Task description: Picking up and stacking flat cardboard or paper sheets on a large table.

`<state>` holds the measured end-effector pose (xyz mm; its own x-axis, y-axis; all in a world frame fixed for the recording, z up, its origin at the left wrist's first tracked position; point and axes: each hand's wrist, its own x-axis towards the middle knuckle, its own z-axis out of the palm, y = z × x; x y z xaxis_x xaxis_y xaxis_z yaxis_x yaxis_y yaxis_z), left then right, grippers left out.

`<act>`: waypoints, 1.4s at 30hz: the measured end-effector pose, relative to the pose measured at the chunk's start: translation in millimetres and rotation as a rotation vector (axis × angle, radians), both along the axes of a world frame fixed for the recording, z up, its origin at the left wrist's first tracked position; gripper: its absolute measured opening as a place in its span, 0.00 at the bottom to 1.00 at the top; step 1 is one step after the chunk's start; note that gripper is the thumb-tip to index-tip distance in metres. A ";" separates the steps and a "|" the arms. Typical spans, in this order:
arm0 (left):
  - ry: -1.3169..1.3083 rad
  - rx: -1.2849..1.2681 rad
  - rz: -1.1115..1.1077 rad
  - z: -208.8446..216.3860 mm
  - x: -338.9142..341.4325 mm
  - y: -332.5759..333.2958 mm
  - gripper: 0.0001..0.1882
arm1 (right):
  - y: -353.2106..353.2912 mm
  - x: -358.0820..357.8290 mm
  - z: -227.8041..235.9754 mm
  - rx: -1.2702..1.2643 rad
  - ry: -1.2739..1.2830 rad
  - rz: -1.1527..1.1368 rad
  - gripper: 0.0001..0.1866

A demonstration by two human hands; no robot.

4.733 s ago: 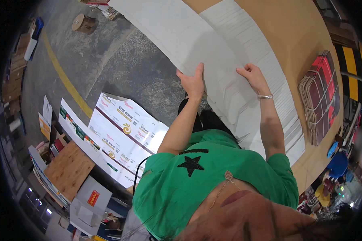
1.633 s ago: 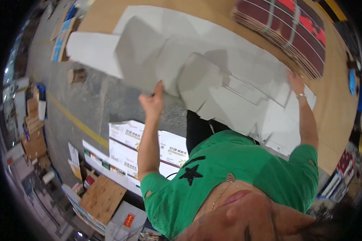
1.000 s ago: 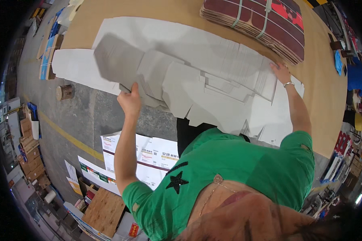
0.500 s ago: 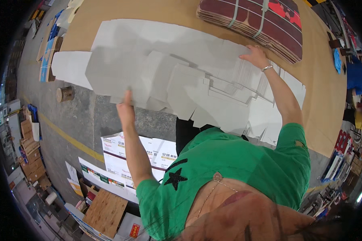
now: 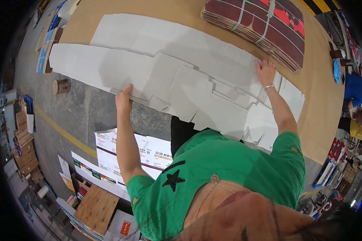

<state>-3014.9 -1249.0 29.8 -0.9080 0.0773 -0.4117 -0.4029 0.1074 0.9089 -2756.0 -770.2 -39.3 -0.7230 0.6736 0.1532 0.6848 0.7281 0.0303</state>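
Note:
Overlapping white-grey cardboard sheets (image 5: 213,96) lie fanned out on the brown-topped table, with stepped cut edges toward the right. At their near left edge is my left hand (image 5: 124,100), its thumb on top of the cardboard and its other fingers mostly hidden, closed on that edge. A long pale cardboard piece (image 5: 80,60) reaches out to the left beyond the table. My right hand (image 5: 266,73) rests on the far right part of the sheets, fingers apart, holding nothing.
A strapped bundle of dark red cardboard (image 5: 253,24) sits at the far right of the brown table surface (image 5: 317,108). On the floor at left stands a short wooden log (image 5: 61,86). Printed white sheets (image 5: 108,154) and a wooden board (image 5: 96,209) are behind my left arm.
My left hand has come to rest at the cardboard edge. My right hand has shifted right along the sheets. The long left piece, partly covered before, now shows along more of its length.

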 end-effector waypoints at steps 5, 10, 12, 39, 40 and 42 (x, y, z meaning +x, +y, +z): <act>0.553 -0.459 -0.197 13.0 35.1 12.0 0.15 | 3.4 8.1 -9.3 0.047 0.041 -0.013 0.25; 0.230 -0.181 -0.018 -8.3 -0.5 -9.5 0.14 | 4.1 -0.3 -7.2 0.081 0.033 0.018 0.23; 0.262 -0.380 -0.115 -0.4 4.8 -2.2 0.14 | 7.7 1.3 -9.9 0.095 0.024 0.021 0.23; 0.780 -0.411 -0.176 -13.0 8.0 -3.9 0.12 | 8.6 8.3 -16.8 0.105 0.001 0.001 0.22; 0.541 -0.204 -0.112 -16.0 0.3 -10.6 0.13 | 6.3 9.5 -16.5 0.104 0.012 -0.001 0.22; 0.099 -0.195 -0.126 -14.3 -20.4 -25.9 0.13 | 5.2 3.3 -15.8 0.100 0.020 -0.017 0.21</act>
<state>-3035.4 -1275.0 15.5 -0.9329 0.1200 -0.3395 -0.2854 0.3284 0.9004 -2752.7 -765.0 -55.1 -0.7074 0.6667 0.2348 0.6986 0.7101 0.0884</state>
